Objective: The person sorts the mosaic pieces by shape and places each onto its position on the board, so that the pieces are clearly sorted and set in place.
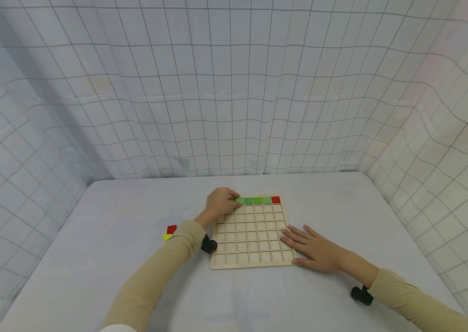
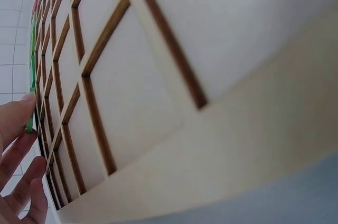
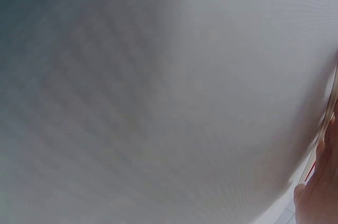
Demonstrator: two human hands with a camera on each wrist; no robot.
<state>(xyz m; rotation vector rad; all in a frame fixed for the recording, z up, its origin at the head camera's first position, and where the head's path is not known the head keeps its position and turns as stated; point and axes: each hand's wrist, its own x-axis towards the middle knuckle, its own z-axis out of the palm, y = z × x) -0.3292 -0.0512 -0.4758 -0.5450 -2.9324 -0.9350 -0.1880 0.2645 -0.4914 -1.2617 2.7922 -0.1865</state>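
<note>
A pale wooden grid board (image 1: 254,265) lies flat on the table. Along its far row sit several green square tiles (image 1: 258,200), with a red tile (image 1: 275,199) in the far right corner. My left hand (image 1: 219,201) is over the board's far left corner, thumb and forefinger pinching a green tile (image 2: 30,123) that shows between them in the left wrist view. My right hand (image 1: 318,251) rests with fingers spread on the board's near right edge, the fingertips on its border cells. Part of the board's left side is hidden by the left hand and wrist.
Left of the board, a red tile (image 1: 172,229) and a yellow tile (image 1: 167,237) lie on the white table (image 1: 105,258), partly behind the left sleeve. White gridded curtains (image 1: 234,92) hang at the back and both sides.
</note>
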